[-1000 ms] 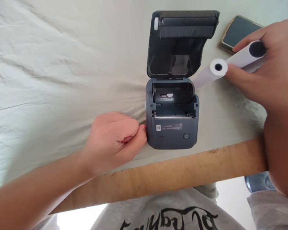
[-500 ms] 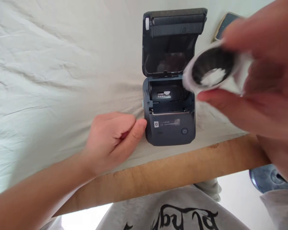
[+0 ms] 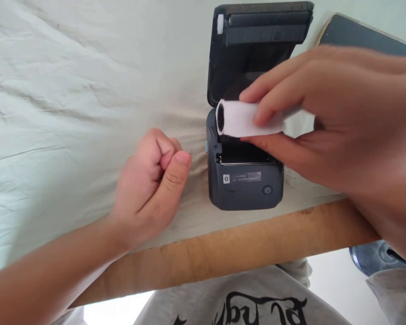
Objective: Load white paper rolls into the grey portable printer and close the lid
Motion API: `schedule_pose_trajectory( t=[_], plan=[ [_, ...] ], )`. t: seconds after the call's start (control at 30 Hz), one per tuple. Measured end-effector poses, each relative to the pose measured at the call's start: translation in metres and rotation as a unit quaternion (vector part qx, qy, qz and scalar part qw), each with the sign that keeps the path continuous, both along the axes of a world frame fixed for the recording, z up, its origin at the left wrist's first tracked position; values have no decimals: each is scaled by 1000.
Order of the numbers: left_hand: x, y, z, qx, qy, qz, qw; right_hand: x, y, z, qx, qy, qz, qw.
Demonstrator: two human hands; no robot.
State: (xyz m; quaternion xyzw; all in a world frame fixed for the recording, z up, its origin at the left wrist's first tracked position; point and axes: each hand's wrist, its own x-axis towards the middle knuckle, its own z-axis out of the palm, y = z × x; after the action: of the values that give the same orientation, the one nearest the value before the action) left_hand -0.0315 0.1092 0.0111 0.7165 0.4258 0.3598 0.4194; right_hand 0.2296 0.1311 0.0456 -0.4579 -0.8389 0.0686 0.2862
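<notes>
A small dark label printer (image 3: 246,187) lies on the cloth with its lid (image 3: 257,58) raised. My right hand (image 3: 328,113) grips a white paper roll (image 3: 237,118) between thumb and fingers. The roll lies sideways over the printer's open bay, its dark hollow core facing left; whether it touches the bay walls I cannot tell. My fingers hide its right end. Left of the printer, apart from it, my left hand (image 3: 155,180) is curled into a fist with the thumb on top, and no object shows in it.
A phone (image 3: 365,34) lies at the upper right, partly behind my right hand. Wrinkled pale cloth (image 3: 71,113) covers the surface, with a wooden edge (image 3: 230,253) along the front. Below the edge at right is a dark rounded object (image 3: 372,257).
My right hand has brought the roll left over the printer's bay and turned it sideways. My left fist has drawn back left from the printer's side. The printer appears slightly further right.
</notes>
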Motion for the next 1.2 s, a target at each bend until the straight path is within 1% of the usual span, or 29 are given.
schedule_pose_trajectory(
  t=[0.07,0.17,0.27,0.33,0.4,0.5,0.57,0.63,0.7,0.77,0.87,1.07,1.13,1.2],
  plan=[
    [-1,1,3,2,16,-36,999,0,0,1,4,33,23,999],
    [-3,1,8,6,24,-49,999,1,-1,4,-5,57,16,998],
    [-3,2,10,10,28,-54,998,5,-2,6,-5,3,8,1000],
    [-3,4,9,19,34,-63,997,8,-3,7,9,-37,25,999],
    [-4,6,8,27,42,-69,996,8,-4,7,5,-49,33,998],
    [-7,7,6,38,60,-78,994,5,-5,8,0,-17,35,999],
    [-8,8,2,55,84,-65,993,1,-6,7,7,8,37,999],
    [-8,7,-3,84,112,-42,989,-2,-9,5,14,9,59,998],
    [-6,5,-9,118,142,-33,982,-2,-12,1,20,-4,99,995],
    [-4,2,-14,140,174,-51,973,0,-16,-5,23,-14,151,988],
    [-1,-1,-18,167,199,-72,963,5,-18,-13,32,-11,201,979],
    [1,-3,-15,168,235,-54,956,5,-17,-23,76,18,228,970],
    [0,-2,-12,166,250,-72,951,2,-18,-25,87,46,220,971],
    [-1,-1,-10,156,267,-98,946,-1,-22,-24,98,70,195,973]
  ],
)
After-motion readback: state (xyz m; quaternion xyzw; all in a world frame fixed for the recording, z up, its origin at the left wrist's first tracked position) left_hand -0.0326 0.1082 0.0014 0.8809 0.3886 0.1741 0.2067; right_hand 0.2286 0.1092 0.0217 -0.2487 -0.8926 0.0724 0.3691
